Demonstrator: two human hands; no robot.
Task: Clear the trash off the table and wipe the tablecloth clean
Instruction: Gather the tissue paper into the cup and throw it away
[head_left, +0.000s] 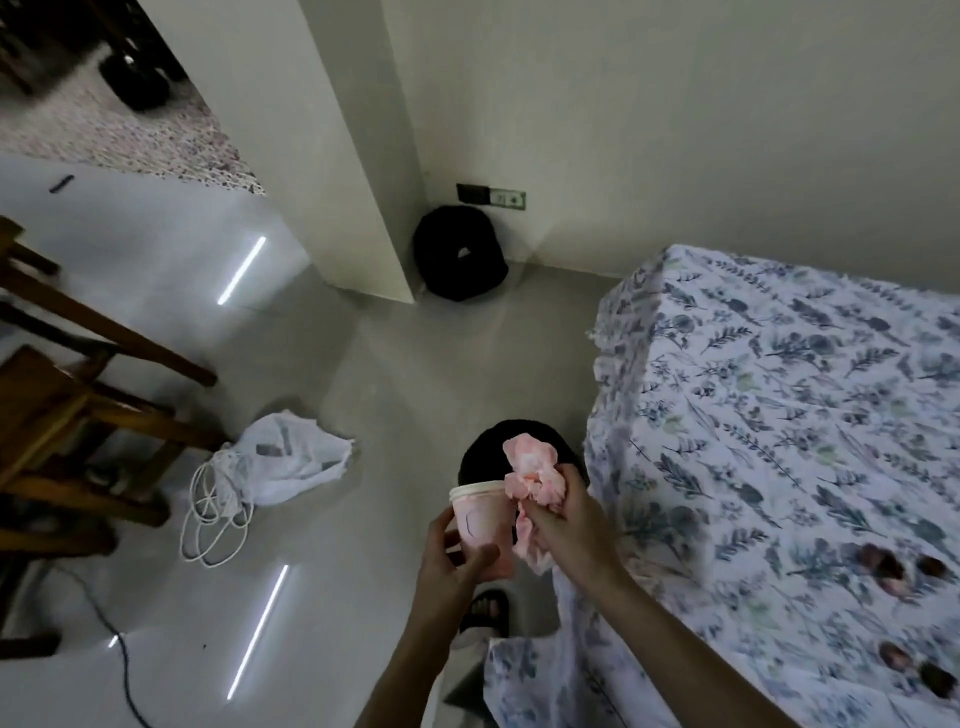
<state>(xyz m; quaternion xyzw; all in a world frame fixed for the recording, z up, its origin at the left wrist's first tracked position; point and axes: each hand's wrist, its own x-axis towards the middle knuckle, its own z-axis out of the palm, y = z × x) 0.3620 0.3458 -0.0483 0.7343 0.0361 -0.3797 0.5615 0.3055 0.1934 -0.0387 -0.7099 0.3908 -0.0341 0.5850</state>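
My left hand (453, 558) grips a pink paper cup (480, 525) with a white rim, held upright above the floor. My right hand (563, 525) is closed on a crumpled pink tissue (535, 470), held right beside the cup's rim. Both are over a black bin (483, 457) that stands on the floor by the table's corner and is mostly hidden behind them. The table at right carries a white tablecloth with blue leaf print (779, 415). Dark brown stains or scraps (883, 564) lie on the cloth near its front right part.
Wooden chairs (78, 415) stand at the left. A white plastic bag (291, 457) and a coiled white cord (215, 512) lie on the grey floor. A black bag (460, 254) rests in the wall corner. A black cable (119, 660) runs across the floor at lower left.
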